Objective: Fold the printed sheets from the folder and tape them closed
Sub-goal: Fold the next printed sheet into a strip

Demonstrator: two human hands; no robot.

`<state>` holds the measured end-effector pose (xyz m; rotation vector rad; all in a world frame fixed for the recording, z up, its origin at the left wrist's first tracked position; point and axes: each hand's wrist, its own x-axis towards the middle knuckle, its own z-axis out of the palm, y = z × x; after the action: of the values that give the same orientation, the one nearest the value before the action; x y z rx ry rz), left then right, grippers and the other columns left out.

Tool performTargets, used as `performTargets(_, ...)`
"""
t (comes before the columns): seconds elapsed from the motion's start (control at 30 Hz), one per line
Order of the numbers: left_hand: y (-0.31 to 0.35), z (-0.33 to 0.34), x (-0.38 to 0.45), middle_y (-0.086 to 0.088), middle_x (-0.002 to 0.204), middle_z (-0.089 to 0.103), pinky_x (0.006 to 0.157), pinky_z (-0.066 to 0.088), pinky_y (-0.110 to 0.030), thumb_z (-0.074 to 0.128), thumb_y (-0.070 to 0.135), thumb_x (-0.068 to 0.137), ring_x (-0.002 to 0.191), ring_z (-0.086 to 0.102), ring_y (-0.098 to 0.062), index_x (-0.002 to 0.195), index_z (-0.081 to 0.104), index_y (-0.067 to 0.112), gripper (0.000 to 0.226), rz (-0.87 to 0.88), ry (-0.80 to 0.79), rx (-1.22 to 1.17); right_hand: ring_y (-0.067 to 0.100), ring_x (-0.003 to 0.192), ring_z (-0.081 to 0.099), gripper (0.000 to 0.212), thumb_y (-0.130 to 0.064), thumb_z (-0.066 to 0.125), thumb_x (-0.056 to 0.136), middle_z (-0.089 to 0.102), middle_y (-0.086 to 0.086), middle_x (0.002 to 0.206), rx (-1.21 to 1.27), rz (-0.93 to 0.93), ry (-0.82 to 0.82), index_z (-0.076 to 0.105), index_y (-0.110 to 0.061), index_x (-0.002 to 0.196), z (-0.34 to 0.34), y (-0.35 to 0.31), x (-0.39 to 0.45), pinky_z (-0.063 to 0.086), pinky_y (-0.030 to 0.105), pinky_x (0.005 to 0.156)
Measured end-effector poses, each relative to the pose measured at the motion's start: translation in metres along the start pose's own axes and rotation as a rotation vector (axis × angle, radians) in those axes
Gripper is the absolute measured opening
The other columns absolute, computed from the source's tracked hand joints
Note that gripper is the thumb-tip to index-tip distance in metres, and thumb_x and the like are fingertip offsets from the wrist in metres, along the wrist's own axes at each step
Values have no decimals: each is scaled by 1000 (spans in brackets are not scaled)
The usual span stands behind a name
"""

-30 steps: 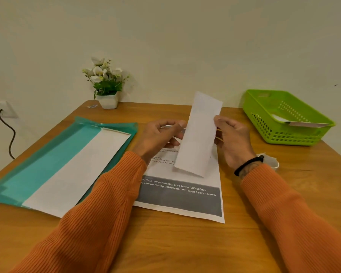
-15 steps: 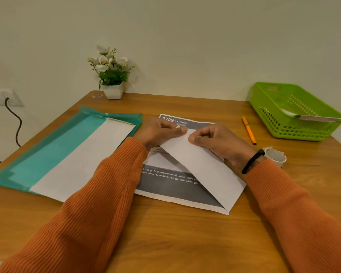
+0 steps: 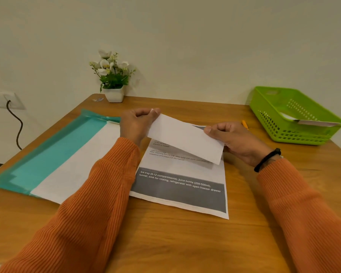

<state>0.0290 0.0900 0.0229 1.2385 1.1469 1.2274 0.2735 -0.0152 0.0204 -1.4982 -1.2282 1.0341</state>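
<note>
White folded sheet is being held up just above the printed sheet on the wooden table, pinched at its far end by the left hand and gripped at the near end by the right hand. Teal folder is being left alongside.

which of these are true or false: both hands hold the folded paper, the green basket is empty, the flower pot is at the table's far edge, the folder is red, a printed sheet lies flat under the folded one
1. Both hands hold the folded paper. True: the left hand pinches one end, the right hand the other.
2. The green basket is empty. False: a folded white paper lies in it.
3. The flower pot is at the table's far edge. True.
4. The folder is red. False: it is teal.
5. A printed sheet lies flat under the folded paper. True.
</note>
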Motion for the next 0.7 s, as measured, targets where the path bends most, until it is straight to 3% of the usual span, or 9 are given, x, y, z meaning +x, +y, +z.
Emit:
performTargets(0.1,2,-1,1,4,103,76,94,59,-42,83,33,85,102,71,-20,98,78,26,15,-55,52,-67,13,71,67,37,-32,69,99,74,10,90,88,11,87,73,2,112,-5,3,3,57,26,64)
performTargets(0.23,1,-1,2,0,105,75,90,61,-43,82,29,87,102,71,-23,97,75,26,13,-118,106,-178,10,60,53,27,-31,69,99,63,5,77,193,16,139,74,-5,97,-10,3,5,56,26,61)
performTargets(0.3,1,-1,4,-1,106,74,88,63,-43,82,29,86,102,71,-24,92,73,27,11,-158,147,-230,9,58,54,19,-27,68,101,64,2,73,265,37,193,72,-10,92,-13,3,6,56,26,60)
performTargets(0.43,2,-2,6,-7,109,75,79,63,-52,90,29,77,103,71,-35,99,75,24,27,-339,169,-399,13,62,62,6,-13,69,99,71,6,81,308,36,239,70,-8,102,-9,6,5,62,30,67)
performTargets(0.5,3,2,2,-13,108,76,76,63,-57,91,24,76,98,73,-41,107,72,17,36,-416,98,-519,20,72,70,23,-2,74,93,76,11,91,221,0,178,70,-6,115,0,8,3,65,35,73)
performTargets(0.57,6,9,-8,-18,105,75,68,64,-53,85,17,82,86,76,-39,112,68,9,36,-463,35,-589,26,89,76,43,-1,79,87,78,14,108,242,-29,89,67,-8,128,10,7,1,65,39,81)
performTargets(0.63,9,14,-16,-21,105,74,57,63,-44,82,13,85,77,77,-36,115,66,2,35,-501,6,-656,29,98,75,54,-7,81,82,77,16,116,412,-32,21,63,-9,133,16,4,0,64,38,86)
performTargets(0.7,9,16,-20,-25,110,72,56,62,-42,81,10,85,84,76,-39,115,65,-1,35,-532,-16,-711,27,96,75,59,-15,79,80,77,16,115,575,17,24,61,-6,136,19,0,1,64,34,81)
